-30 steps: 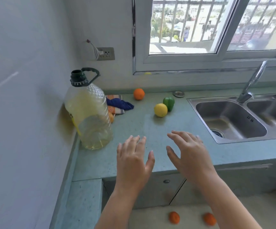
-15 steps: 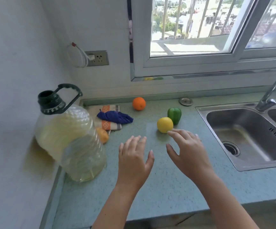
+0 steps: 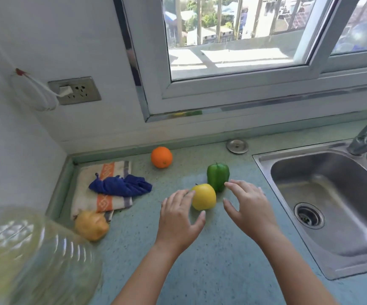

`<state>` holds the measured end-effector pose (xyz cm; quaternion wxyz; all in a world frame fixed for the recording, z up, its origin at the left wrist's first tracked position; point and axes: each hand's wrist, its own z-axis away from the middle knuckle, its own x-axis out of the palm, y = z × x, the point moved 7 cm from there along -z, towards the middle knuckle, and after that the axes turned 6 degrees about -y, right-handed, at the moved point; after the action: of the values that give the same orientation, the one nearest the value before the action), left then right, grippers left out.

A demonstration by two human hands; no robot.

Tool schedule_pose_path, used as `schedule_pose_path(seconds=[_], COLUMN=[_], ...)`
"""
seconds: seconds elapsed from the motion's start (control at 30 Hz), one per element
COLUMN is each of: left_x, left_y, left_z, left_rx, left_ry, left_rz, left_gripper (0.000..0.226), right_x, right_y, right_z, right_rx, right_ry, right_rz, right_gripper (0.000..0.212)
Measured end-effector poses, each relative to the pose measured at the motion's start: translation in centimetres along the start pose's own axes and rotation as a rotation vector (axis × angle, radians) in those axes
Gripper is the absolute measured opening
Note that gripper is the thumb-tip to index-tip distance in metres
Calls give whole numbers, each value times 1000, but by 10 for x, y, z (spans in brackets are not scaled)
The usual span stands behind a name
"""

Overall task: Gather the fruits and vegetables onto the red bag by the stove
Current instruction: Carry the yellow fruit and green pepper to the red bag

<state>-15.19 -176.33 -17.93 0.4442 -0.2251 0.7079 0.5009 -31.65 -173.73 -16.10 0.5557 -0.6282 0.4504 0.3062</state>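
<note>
A yellow apple (image 3: 204,195) rests on the green counter (image 3: 200,271), with a green bell pepper (image 3: 218,176) just behind it. My left hand (image 3: 179,216) is open, its fingers at the apple's left side. My right hand (image 3: 249,205) is open too, spread just right of the apple, its fingertips near the pepper. An orange (image 3: 161,157) sits further back by the wall. A yellowish-orange fruit (image 3: 91,225) lies at the left beside the oil bottle. No red bag or stove is in view.
A big clear oil bottle (image 3: 30,260) fills the lower left. A striped towel (image 3: 103,194) with a blue cloth (image 3: 121,186) on it lies in the back left corner. A steel sink (image 3: 332,205) takes the right side; a sink plug (image 3: 237,146) sits by the wall.
The view has moved closer to the counter. Both hands have reached forward, from short of the fruit to either side of the yellow apple.
</note>
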Motion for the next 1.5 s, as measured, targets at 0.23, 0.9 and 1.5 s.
schedule_pose_path(seconds=[0.23, 0.9, 1.5], left_x=[35, 91, 92], left_y=[-16, -45, -58], left_z=[-38, -71, -74], left_rx=[-46, -180, -346], left_ry=[-110, -276, -212], left_rz=[39, 250, 520], left_gripper=[72, 77, 75], right_x=[35, 98, 116], right_y=[35, 73, 76], right_z=[-45, -106, -117], right_rx=[36, 158, 247], right_ry=[-89, -165, -11], right_rz=[-9, -128, -371], right_gripper=[43, 67, 63])
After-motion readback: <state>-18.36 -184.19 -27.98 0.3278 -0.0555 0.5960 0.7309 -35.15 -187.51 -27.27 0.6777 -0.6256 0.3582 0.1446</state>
